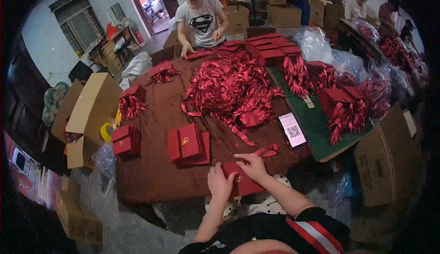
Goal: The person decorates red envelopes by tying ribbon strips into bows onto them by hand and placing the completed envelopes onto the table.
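Gripping the bag (248,186) by its left edge, the left hand (221,180) faces the spread right hand (253,166), which is nearer the ribbon (269,150) beyond.

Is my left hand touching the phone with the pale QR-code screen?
No, your left hand is on a red rectangular packet with a gold emblem, apart from the phone.

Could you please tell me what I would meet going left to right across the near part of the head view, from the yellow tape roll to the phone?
Yellow tape roll, smaller red stack, larger red stack, left hand, right hand, phone showing a QR code.
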The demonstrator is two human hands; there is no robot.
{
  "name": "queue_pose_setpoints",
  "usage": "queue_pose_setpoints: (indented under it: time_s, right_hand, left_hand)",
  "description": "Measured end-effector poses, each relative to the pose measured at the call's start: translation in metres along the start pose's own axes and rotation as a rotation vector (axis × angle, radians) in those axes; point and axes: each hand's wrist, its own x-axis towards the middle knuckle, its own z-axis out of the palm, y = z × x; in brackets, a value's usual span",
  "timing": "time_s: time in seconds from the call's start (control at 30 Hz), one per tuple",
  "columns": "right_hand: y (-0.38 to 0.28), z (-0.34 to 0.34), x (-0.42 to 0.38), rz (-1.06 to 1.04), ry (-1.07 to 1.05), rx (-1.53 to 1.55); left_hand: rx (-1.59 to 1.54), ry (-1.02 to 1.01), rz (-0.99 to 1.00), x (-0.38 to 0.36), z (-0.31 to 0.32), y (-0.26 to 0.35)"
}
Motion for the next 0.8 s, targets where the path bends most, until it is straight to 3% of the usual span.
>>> queue_pose_setpoints:
  time_s: [0.03,0.13,0.23,0.3,0.37,0.57,0.6,0.7,0.8]
  right_hand:
    - [0.0,0.003,-0.002,0.021,0.04,0.022]
    - [0.003,0.004,-0.002,0.137,0.04,0.127]
    - [0.002,0.002,-0.005,-0.029,0.069,0.065]
    - [0.006,0.006,-0.005,-0.118,0.079,0.017]
    - [0.01,0.009,-0.006,-0.122,0.062,-0.062]
    - [0.007,0.013,-0.008,-0.217,0.156,-0.194]
    - [0.008,0.016,-0.009,-0.195,0.176,-0.13]
    - [0.016,0.019,-0.011,-0.169,0.119,-0.167]
    - [0.006,0.012,-0.009,-0.083,0.103,-0.119]
  left_hand:
    - [0.015,-0.077,-0.056,-0.004,-0.003,0.001]
    - [-0.043,-0.048,-0.046,-0.012,0.003,-0.003]
    - [-0.138,0.0,-0.093,-0.013,0.012,-0.001]
    - [-0.054,0.115,0.008,-0.012,0.037,-0.017]
    - [-0.223,0.156,0.021,-0.013,0.031,-0.008]
    - [-0.322,0.072,-0.08,-0.003,0.028,-0.009]
    - [-0.333,0.033,-0.139,-0.001,0.03,-0.011]
    - [-0.332,0.163,-0.039,-0.004,0.04,-0.017]
    - [-0.436,0.161,-0.134,-0.002,0.053,-0.027]
